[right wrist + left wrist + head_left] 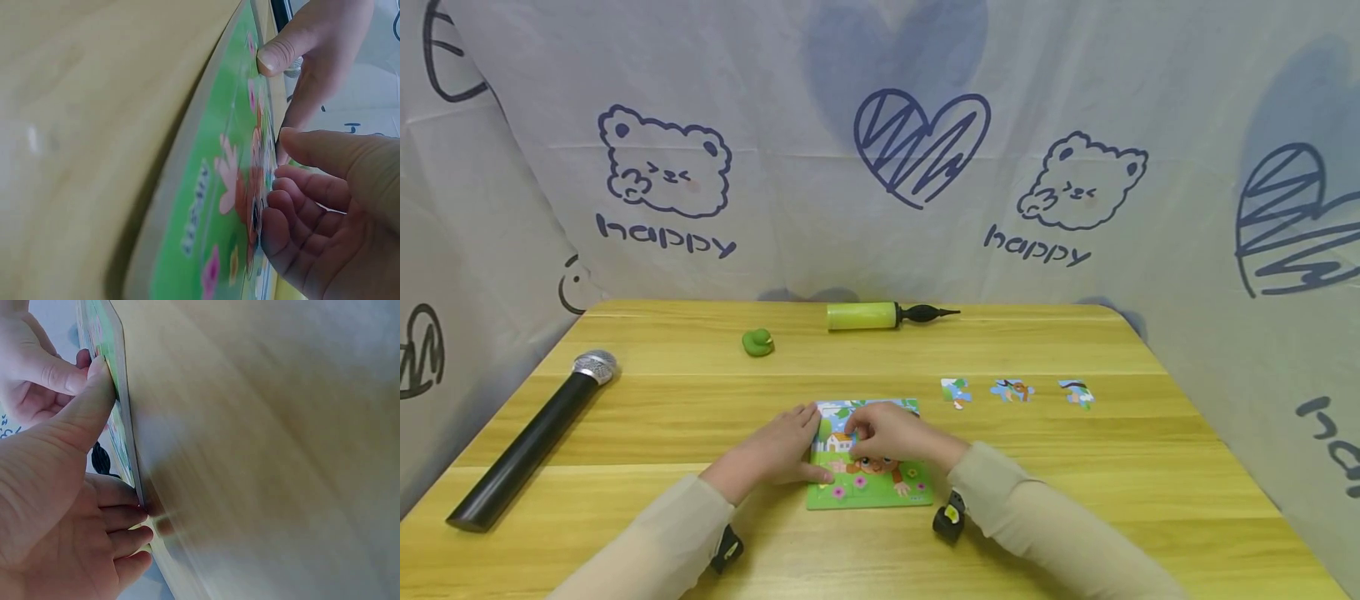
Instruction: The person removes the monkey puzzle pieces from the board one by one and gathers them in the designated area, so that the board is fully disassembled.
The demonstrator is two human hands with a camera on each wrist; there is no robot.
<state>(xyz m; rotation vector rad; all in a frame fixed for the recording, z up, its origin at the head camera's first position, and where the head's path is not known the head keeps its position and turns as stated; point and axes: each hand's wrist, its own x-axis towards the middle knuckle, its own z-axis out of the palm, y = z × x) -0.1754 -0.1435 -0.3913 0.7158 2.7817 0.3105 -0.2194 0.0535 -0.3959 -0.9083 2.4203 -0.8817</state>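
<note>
A flat jigsaw puzzle board (868, 493) with a house, flowers and a cartoon figure lies in front of me. My left hand (778, 446) rests along its left side, thumb on the picture near the lower left and the other fingers extended at the edge. Over the middle of the board is my right hand (891, 429), its bent fingertips touching the picture beside the house. In the right wrist view, the thumb (312, 147) stands apart from the fingers, and no loose piece shows between them. The right hand hides part of the picture.
Three loose puzzle pieces, a left one (957, 392), a middle one (1012, 390) and a right one (1077, 393), lie right of the board. Farther back are a green toy duck (757, 342) and a yellow-green hand pump (862, 316). A black microphone (535, 446) lies at the left.
</note>
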